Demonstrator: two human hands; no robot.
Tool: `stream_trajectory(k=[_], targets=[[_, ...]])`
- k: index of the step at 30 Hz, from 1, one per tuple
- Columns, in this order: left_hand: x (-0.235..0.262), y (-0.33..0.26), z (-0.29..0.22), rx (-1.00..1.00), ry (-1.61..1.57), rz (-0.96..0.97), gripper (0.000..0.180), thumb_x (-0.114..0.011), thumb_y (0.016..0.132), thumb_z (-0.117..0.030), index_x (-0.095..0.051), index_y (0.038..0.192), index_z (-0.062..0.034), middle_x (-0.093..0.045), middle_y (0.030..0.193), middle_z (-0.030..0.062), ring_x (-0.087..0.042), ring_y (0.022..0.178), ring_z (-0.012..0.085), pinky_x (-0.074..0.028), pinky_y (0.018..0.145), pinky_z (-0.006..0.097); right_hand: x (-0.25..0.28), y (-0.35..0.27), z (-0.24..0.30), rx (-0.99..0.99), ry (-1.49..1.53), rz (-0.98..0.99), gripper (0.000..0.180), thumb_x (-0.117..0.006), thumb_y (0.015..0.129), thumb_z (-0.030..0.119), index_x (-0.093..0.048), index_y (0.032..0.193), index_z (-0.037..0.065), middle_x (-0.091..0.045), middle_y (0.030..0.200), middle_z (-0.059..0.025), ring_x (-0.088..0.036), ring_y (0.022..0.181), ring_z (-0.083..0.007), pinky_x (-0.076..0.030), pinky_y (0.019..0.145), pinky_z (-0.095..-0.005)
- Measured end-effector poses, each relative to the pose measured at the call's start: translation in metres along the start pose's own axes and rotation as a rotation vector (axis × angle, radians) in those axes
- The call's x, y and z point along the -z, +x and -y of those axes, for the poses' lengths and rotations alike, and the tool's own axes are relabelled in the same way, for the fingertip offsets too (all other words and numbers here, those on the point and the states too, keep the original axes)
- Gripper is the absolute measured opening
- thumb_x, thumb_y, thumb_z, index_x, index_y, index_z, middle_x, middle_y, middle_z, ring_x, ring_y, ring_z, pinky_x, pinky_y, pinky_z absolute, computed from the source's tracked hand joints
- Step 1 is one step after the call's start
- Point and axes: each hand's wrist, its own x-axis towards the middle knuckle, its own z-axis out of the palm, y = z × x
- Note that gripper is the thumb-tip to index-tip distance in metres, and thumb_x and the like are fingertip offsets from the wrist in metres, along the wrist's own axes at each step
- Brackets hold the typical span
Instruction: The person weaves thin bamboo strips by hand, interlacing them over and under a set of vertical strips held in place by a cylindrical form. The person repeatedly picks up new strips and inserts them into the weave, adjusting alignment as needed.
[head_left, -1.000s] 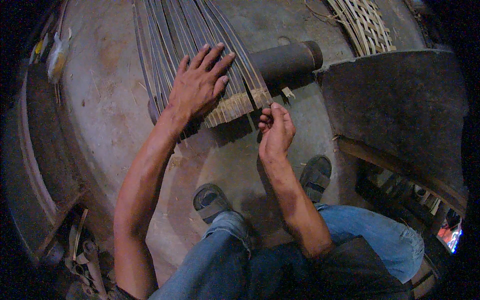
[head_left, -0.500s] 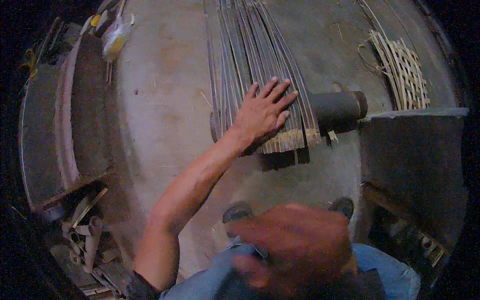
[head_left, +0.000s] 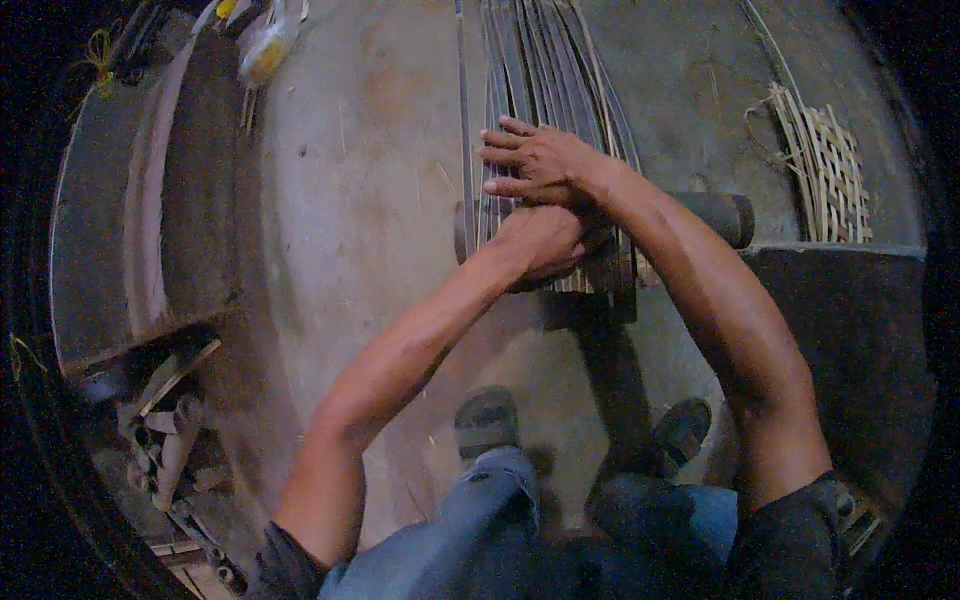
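Note:
A bundle of long, thin dark strips (head_left: 548,70) runs from the top of the view toward me, fanned side by side and lying across a dark cylinder (head_left: 725,215). My right hand (head_left: 540,165) reaches over the strips with its fingers stretched out to the left, lying apart on them. Just nearer to me, my left hand (head_left: 545,240) is on the strips close to their near ends. The right hand and wrist cross over it, so its fingers are hidden.
At the right, a woven lattice piece of pale strips (head_left: 830,170) lies beyond a dark box-like block (head_left: 840,320). A long dark bench-like block (head_left: 195,200) stands at the left, with a plastic bag (head_left: 265,55) past it. Tubes (head_left: 180,455) clutter the lower left. My feet rest on the floor.
My right hand has gone from near my lap out onto the strips, across my left hand. The left hand, spread flat before, now has its fingers hidden. The view has shifted slightly.

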Motion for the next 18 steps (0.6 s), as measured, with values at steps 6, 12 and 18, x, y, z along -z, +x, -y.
stream_trajectory(k=[6, 12, 18], targets=[[0.038, -0.077, 0.022, 0.565, -0.277, -0.646, 0.030, -0.063, 0.088, -0.020, -0.064, 0.113, -0.0032, -0.069, 0.106, 0.0143, -0.067, 0.096, 0.0244, -0.051, 0.087, 0.037, -0.033, -0.008, -0.009, 0.000, -0.062, -0.244, 0.069, -0.042, 0.093, 0.058, -0.042, 0.141, 0.008, -0.035, 0.150, -0.0114, -0.025, 0.142, -0.0324, -0.021, 0.117, -0.0429], [0.034, -0.075, 0.093, 0.670, -0.554, -0.294, 0.043, -0.059, 0.091, -0.034, -0.063, 0.116, 0.0007, -0.069, 0.100, 0.0152, -0.065, 0.091, 0.0220, -0.050, 0.084, 0.035, -0.041, -0.016, -0.008, -0.011, -0.034, -0.318, 0.067, -0.050, 0.091, 0.053, -0.042, 0.142, 0.011, -0.036, 0.150, -0.0090, -0.025, 0.142, -0.0310, -0.023, 0.116, -0.0438], [0.026, -0.030, 0.082, 0.647, -0.466, -0.213, 0.047, -0.061, 0.090, -0.039, -0.065, 0.111, 0.0027, -0.070, 0.096, 0.0134, -0.065, 0.089, 0.0207, -0.051, 0.082, 0.035, -0.028, -0.044, -0.026, 0.012, -0.071, -0.304, 0.065, -0.054, 0.089, 0.047, -0.042, 0.141, 0.010, -0.035, 0.150, -0.0102, -0.026, 0.142, -0.0318, -0.024, 0.116, -0.0429]])
